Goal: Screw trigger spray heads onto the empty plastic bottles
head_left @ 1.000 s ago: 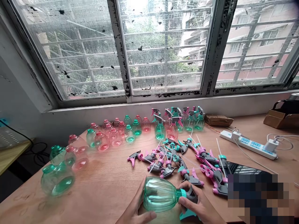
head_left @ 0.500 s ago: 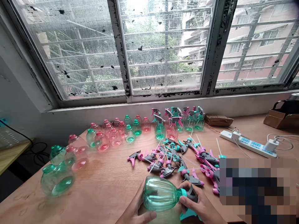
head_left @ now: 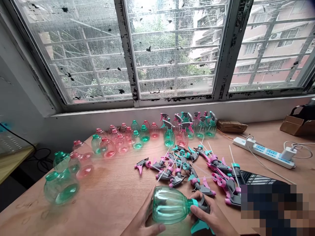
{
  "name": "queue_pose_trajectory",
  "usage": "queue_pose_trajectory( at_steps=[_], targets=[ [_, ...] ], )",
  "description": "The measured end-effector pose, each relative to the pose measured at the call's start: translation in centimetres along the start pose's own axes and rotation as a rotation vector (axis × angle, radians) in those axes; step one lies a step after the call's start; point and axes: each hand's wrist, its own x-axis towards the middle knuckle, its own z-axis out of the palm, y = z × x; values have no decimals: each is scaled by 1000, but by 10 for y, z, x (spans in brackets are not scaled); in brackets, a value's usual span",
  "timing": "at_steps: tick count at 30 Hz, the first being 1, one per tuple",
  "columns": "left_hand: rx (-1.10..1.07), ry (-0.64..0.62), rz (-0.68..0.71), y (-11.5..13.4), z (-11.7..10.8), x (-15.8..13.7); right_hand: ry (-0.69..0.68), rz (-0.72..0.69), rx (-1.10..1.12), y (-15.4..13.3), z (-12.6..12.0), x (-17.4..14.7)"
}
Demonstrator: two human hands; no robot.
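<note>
A clear green spray bottle (head_left: 169, 206) lies sideways between my hands, its neck pointing right. My left hand (head_left: 147, 218) wraps round the base end, fingers mostly behind the bottle. At the neck, my right hand (head_left: 209, 213) grips the turquoise collar and grey spray head (head_left: 203, 205), whose turquoise trigger (head_left: 200, 226) points down. Just beyond my hands lies a heap of loose pink, turquoise and grey spray heads (head_left: 177, 172), some with thin white tubes. A single pink and grey spray head (head_left: 142, 165) lies at the left of that heap.
Open green bottles (head_left: 61, 190) and pink bottles (head_left: 122, 144) stand along the left and back. Several bottles with spray heads (head_left: 169, 136) stand under the window. On the right are a white power strip (head_left: 263, 152), a cardboard box (head_left: 297, 121) and a dark flat object (head_left: 265, 179), partly blurred out.
Both hands keep their hold on the spray bottle, which stays nearly in place. The view has shifted slightly, and more of the dark flat object shows on the right.
</note>
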Motion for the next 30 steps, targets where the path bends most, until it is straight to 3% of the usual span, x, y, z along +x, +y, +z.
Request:
queue_pose_trajectory(
  at_steps=[30],
  targets=[
    [87, -13, 38, -3, -2, 1, -54, -25, 25, 7, -3, 2]
  ],
)
